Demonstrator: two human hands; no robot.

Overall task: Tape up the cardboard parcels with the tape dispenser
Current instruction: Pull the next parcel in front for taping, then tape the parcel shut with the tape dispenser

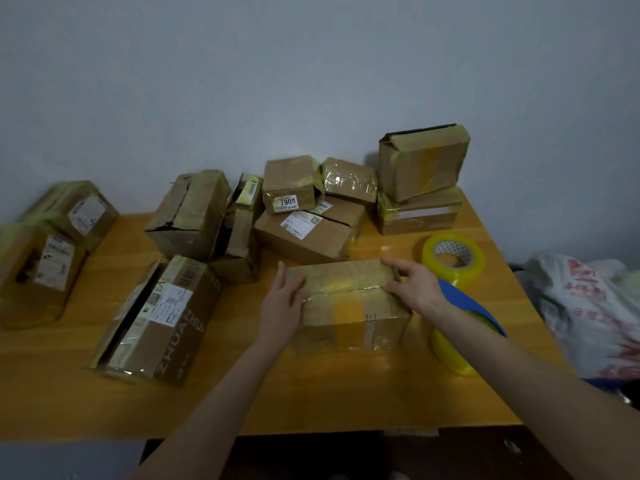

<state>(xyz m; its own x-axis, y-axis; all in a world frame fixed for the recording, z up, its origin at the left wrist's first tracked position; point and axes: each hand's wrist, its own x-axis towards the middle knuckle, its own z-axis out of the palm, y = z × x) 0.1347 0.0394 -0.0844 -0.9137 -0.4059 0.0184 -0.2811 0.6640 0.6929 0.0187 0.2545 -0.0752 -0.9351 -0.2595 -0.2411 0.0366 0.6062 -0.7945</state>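
Note:
A taped cardboard parcel (349,306) lies in the middle of the wooden table (346,393). My left hand (282,301) presses flat against its left end with the fingers straight. My right hand (414,284) rests on the parcel's top right corner, fingers spread and slightly bent. The blue tape dispenser (465,306) with a yellow roll lies just right of the parcel, partly hidden behind my right forearm. A spare roll of yellow tape (452,256) stands farther back on the right.
Several taped parcels crowd the back and left of the table, among them a long box (162,320) at front left and a stack (420,181) at back right. A white plastic bag (588,306) sits off the table's right edge. A grey wall rises behind.

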